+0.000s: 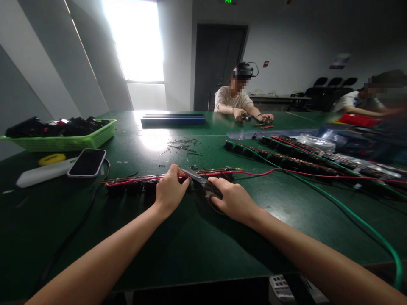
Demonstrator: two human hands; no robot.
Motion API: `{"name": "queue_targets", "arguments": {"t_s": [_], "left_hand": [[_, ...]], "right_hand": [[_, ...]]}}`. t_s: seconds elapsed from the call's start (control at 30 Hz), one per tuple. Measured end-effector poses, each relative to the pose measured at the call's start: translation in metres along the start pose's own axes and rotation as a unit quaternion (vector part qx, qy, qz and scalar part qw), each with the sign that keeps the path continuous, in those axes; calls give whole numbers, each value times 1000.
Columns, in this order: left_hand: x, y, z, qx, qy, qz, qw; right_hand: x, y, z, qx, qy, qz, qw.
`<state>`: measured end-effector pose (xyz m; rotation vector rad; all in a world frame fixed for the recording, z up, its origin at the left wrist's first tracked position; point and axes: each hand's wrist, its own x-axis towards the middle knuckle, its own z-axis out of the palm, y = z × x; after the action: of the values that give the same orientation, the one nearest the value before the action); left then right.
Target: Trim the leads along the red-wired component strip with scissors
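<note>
A long strip of black sockets (133, 185) with red wire along it lies across the green table (190, 250) in front of me. My left hand (170, 190) is closed on this strip near its middle. My right hand (233, 199) is wrapped round the handles of a pair of cutters (199, 178), whose metal jaws point left and touch the strip right beside my left fingers. A red wire (270, 171) runs off to the right from the strip.
A phone (87, 162), a white bar and a yellow tape measure lie at left, near a green basket (63, 142) of black parts. More wired strips (295, 159) and a green cable (349, 214) lie at right. Cut wire scraps (181, 146) sit mid-table. Two people sit opposite.
</note>
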<state>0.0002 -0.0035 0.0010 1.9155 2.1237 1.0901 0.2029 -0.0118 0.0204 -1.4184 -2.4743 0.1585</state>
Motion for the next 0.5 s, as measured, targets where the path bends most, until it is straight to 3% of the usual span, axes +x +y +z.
{"name": "queue_targets", "arguments": {"t_s": [0.5], "left_hand": [[1, -2, 3, -6, 7, -4, 1000]], "right_hand": [[-2, -3, -5, -54, 11, 2, 998]]}}
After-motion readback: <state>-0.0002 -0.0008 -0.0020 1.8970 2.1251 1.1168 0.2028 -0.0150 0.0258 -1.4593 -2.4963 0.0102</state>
